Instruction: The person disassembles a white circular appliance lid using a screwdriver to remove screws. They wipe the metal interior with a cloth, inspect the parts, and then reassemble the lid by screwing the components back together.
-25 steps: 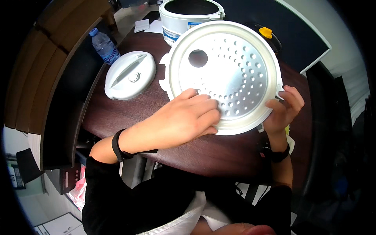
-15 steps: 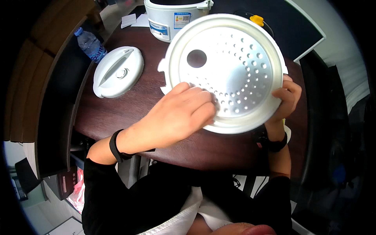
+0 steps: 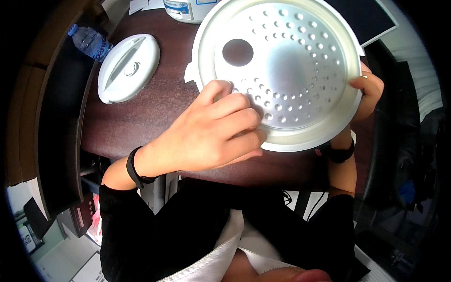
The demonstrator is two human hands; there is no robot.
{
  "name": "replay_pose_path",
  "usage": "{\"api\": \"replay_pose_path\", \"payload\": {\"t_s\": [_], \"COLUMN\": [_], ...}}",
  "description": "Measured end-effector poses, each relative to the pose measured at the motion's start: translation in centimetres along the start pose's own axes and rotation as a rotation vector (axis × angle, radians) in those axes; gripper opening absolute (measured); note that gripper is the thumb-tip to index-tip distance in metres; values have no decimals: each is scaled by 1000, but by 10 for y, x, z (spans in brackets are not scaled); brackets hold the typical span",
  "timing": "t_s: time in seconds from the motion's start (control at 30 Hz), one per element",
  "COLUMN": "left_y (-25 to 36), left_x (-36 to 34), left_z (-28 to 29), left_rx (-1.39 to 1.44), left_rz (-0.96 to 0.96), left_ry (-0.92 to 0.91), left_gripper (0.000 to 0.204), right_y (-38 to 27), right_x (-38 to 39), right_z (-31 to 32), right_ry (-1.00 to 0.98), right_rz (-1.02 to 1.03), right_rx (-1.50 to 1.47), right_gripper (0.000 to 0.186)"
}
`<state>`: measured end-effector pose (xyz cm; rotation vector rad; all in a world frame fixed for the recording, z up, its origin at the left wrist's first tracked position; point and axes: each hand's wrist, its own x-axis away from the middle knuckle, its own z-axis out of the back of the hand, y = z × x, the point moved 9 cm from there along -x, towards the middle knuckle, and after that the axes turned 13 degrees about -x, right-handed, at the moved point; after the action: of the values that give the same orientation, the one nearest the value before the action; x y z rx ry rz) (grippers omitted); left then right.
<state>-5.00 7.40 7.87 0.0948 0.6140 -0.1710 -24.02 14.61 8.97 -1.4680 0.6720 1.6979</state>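
A round rice cooker lid (image 3: 289, 66) is tilted up so that its underside faces me. Its metal plate has many small dimples and one larger round hole, inside a pale rim. At the right edge my right hand (image 3: 369, 91) grips the rim, thumb on the near face and the other fingers partly hidden behind. My left hand (image 3: 218, 129) is at the lower left of the plate with its fingers curled in. Its fingertips are hidden, so whether they pinch anything does not show.
On the dark brown table (image 3: 127, 129) lies a white oval cover (image 3: 143, 70) with a handle, at the left. A water bottle (image 3: 89, 42) stands beyond it. The white rice cooker body (image 3: 199, 10) is at the far edge, partly behind the lid. Papers (image 3: 140, 5) lie near it.
The lid and my right hand have shifted right, and the lid looks larger. My left hand's curled fingers have loosened slightly. The view has shifted, cutting off more of the cooker body.
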Motion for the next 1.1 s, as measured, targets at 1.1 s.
{"api": "replay_pose_path", "payload": {"t_s": [1.1], "left_y": [-112], "left_x": [44], "left_z": [5], "left_rx": [1121], "left_rz": [898], "left_ry": [488], "left_gripper": [24], "right_y": [24], "right_x": [-3], "right_z": [-40], "right_ry": [-93], "right_rz": [-610], "right_rx": [-271], "right_gripper": [44]}}
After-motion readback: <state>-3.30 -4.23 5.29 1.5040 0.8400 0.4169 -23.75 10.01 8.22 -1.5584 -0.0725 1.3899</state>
